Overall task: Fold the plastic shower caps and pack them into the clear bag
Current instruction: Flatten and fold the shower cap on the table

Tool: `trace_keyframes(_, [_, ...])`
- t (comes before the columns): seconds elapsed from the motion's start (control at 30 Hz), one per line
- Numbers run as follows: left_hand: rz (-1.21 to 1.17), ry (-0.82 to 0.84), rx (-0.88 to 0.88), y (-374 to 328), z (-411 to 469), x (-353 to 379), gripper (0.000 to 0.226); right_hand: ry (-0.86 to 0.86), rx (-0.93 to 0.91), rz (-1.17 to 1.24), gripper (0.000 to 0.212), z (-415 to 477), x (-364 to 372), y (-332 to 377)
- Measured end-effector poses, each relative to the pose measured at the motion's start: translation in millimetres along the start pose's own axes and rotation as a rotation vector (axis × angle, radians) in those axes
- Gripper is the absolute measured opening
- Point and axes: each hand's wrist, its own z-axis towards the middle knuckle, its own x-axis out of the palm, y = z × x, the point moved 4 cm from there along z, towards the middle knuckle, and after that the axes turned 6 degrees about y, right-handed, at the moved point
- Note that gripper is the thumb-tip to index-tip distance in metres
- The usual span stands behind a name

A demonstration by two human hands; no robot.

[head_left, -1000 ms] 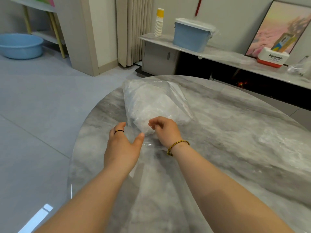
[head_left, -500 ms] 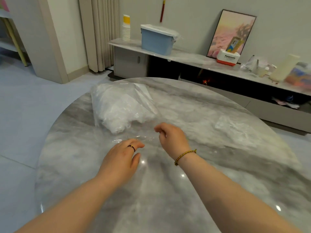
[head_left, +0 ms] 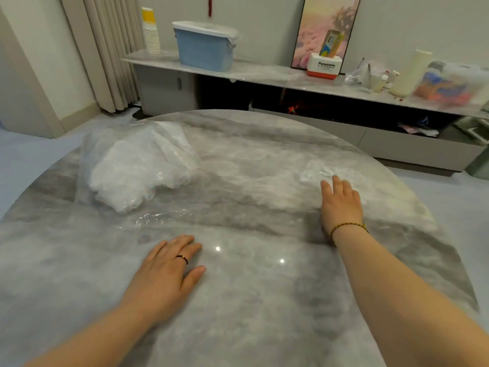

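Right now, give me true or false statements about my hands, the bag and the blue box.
The clear plastic bag stuffed with white caps lies on the round grey marble table. True.
The right hand grips that bag. False: it reaches, fingers straight, toward a loose crumpled clear cap.
The left hand lies flat, holding nothing. True.
The blue lidded plastic box stands on the table. False: it stands on the long marble shelf.
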Motion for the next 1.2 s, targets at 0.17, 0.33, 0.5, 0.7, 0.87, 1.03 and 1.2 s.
trace_keyframes(0.17, [-0.014, -0.033, 0.001, 3.7, 1.4, 5.4, 0.066, -0.003, 0.13, 0.136, 0.05, 34.5, 11.8, -6.9])
trace_keyframes(0.33, [-0.039, -0.067, -0.004, 4.1, 2.1, 5.6, 0.066, -0.043, 0.003, 0.154, 0.031, 33.8, 16.5, -0.9])
trace_keyframes(0.5, [-0.031, 0.001, 0.016, 1.0, 1.2, 7.1, 0.07, -0.085, -0.225, 0.274, 0.027, -13.7, 17.7, 30.3])
trace_keyframes(0.7, [-0.084, 0.067, -0.086, -10.4, -6.0, -3.4, 0.101, 0.022, -0.557, 0.451, 0.017, -114.9, 14.3, 64.8])
trace_keyframes(0.87, [-0.757, 0.134, -0.257, -19.8, -30.3, -16.2, 0.047, 0.09, -0.651, 0.416, 0.033, -175.1, 11.6, 62.4])
trace_keyframes(1.03, [-1.153, 0.125, -0.408, -24.9, -43.5, -10.9, 0.051, 0.248, -0.383, 0.694, 0.059, -195.1, 6.1, 46.0])
trace_keyframes(1.2, [-1.359, 0.051, -0.513, -37.7, -35.8, -9.2, 0.054, 0.277, 0.062, 1.137, 0.059, -183.3, 16.3, 37.5])
